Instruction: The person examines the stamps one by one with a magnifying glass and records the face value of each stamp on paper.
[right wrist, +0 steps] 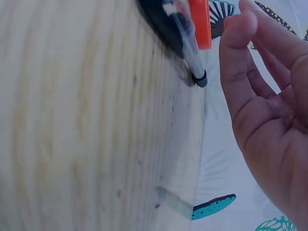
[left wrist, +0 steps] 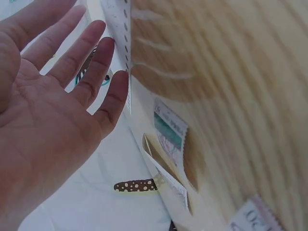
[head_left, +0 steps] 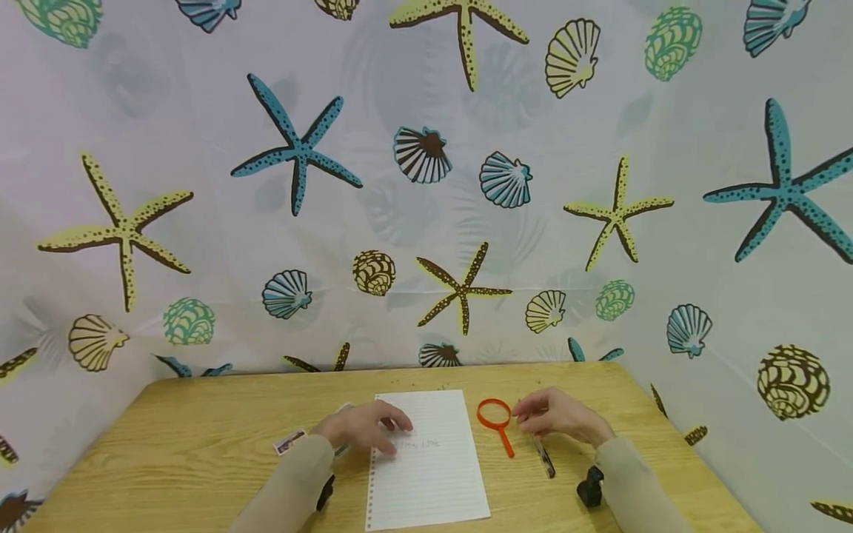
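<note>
My left hand [head_left: 365, 426] hovers at the left edge of a sheet of lined paper [head_left: 436, 488], its fingers spread and holding nothing. Handwriting shows on the sheet near those fingertips. Postage stamps [left wrist: 171, 127] lie on the wood beside the sheet, partly hidden behind this hand in the head view. My right hand [head_left: 558, 414] is raised just above the upper end of a pen [head_left: 545, 457], fingers loosely bent. In the right wrist view the pen's tip [right wrist: 199, 79] is apart from the fingers. Left of the pen lies a red magnifying glass [head_left: 505, 438].
Another stamp [head_left: 289, 442] lies left of my left hand on the wooden table [head_left: 186, 451]. Small dark specks [right wrist: 119, 193] dot the wood near the back. Behind and beside the table hangs a white curtain [head_left: 373, 222] printed with starfish and shells.
</note>
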`<state>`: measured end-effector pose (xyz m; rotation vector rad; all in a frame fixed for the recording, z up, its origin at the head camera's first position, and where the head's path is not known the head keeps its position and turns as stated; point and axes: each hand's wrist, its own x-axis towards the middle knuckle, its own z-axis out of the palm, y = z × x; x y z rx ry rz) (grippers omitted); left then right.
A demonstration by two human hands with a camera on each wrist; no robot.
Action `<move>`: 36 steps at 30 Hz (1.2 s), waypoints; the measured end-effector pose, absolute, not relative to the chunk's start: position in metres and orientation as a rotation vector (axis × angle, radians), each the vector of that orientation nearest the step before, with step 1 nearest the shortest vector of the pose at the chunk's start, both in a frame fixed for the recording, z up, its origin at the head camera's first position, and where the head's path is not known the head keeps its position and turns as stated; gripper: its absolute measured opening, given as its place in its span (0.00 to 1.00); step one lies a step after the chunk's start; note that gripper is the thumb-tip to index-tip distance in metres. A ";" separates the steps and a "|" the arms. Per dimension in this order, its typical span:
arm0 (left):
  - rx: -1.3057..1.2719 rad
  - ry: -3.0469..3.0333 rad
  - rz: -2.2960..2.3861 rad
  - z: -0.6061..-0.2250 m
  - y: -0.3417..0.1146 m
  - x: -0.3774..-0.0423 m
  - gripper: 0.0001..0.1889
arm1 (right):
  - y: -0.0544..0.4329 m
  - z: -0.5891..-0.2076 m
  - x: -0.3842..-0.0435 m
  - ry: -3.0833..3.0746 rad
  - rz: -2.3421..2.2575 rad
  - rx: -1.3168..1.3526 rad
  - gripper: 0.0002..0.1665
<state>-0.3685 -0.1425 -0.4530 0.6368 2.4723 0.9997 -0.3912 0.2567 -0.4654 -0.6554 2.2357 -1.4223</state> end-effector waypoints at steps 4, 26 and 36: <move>0.671 2.428 1.088 -0.451 -0.147 -0.369 0.19 | 0.250 -0.463 -0.386 2.191 -1.397 -0.653 0.19; 0.824 2.336 1.264 -0.440 -0.197 -0.364 0.20 | 0.228 -0.465 -0.381 2.268 -1.264 -0.536 0.17; 0.786 2.335 1.341 -0.444 -0.234 -0.360 0.22 | 0.224 -0.465 -0.381 2.257 -1.258 -0.540 0.16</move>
